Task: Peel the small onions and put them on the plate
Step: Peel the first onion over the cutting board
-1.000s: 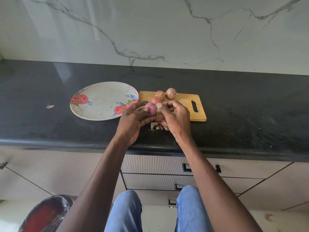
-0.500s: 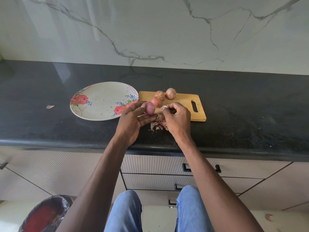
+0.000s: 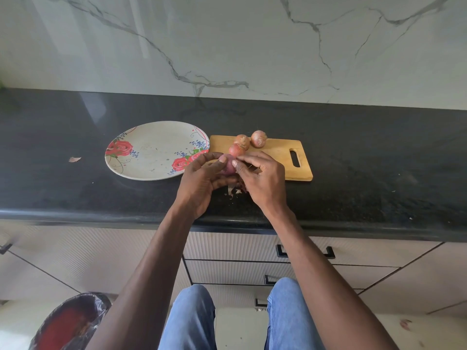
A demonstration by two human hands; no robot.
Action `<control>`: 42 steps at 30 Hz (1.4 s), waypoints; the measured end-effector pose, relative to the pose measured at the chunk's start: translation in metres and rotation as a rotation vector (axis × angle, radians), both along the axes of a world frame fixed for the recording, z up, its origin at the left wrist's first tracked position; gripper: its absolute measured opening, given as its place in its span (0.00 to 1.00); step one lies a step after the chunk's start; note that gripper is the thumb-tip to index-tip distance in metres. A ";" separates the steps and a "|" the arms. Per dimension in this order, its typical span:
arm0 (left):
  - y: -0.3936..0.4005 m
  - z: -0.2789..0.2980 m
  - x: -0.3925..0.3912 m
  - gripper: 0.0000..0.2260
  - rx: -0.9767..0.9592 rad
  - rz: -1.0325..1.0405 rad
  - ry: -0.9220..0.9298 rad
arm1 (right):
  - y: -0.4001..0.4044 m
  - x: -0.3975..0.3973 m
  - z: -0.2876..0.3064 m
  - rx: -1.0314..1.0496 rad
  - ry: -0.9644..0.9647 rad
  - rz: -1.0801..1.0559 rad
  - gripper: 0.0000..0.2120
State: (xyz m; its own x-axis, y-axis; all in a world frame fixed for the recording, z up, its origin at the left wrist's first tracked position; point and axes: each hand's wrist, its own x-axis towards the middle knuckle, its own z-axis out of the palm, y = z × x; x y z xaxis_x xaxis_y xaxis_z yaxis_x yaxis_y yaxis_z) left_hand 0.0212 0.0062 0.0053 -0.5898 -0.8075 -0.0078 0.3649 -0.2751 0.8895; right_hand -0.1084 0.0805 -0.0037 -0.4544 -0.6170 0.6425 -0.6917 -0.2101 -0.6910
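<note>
Holding the peeled onion (image 3: pixel 228 166) between both hands, the person has it raised just above the counter (image 3: pixel 379 178), at the near left corner of the cutting board (image 3: pixel 278 157) and beside the plate (image 3: pixel 151 150). Its surface shows purple and glossy, so the outer skin appears largely removed. The left hand (image 3: pixel 202 180) has its fingers and thumb curled round the bulb. The right hand (image 3: pixel 262 178), which half a second ago had drawn away from the onion and hung over the peelings, has returned: its thumb and forefinger now pinch at the bulb's right side. Whether a shred of skin lies under that pinch cannot be told.

Judgement: a last strip or the root end is being taken off; transfer to the plate should follow shortly.

Three unpeeled onions (image 3: pixel 258 138) sit untouched at the far left of the board, unchanged across the second. Loose skins (image 3: pixel 233 191) lie on the counter under the hands, and one stray flake (image 3: pixel 74 159) lies well left of the plate. No onion is on the plate yet, so the task is at an early stage.
</note>
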 end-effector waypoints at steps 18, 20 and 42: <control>0.000 -0.001 -0.001 0.09 0.074 -0.011 0.041 | -0.001 -0.003 0.003 0.059 -0.199 -0.013 0.05; 0.000 0.000 0.000 0.09 0.063 -0.016 0.043 | 0.000 -0.001 0.003 0.053 -0.154 0.016 0.05; 0.000 -0.001 0.000 0.11 0.045 0.004 0.029 | -0.001 -0.004 0.001 0.091 -0.145 0.024 0.03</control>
State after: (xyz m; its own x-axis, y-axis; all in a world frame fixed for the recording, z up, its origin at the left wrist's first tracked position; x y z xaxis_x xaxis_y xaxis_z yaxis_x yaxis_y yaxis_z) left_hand 0.0211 0.0060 0.0046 -0.5874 -0.8089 -0.0266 0.3918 -0.3129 0.8652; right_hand -0.1125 0.0795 -0.0027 -0.5225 -0.6818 0.5121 -0.5790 -0.1572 -0.8000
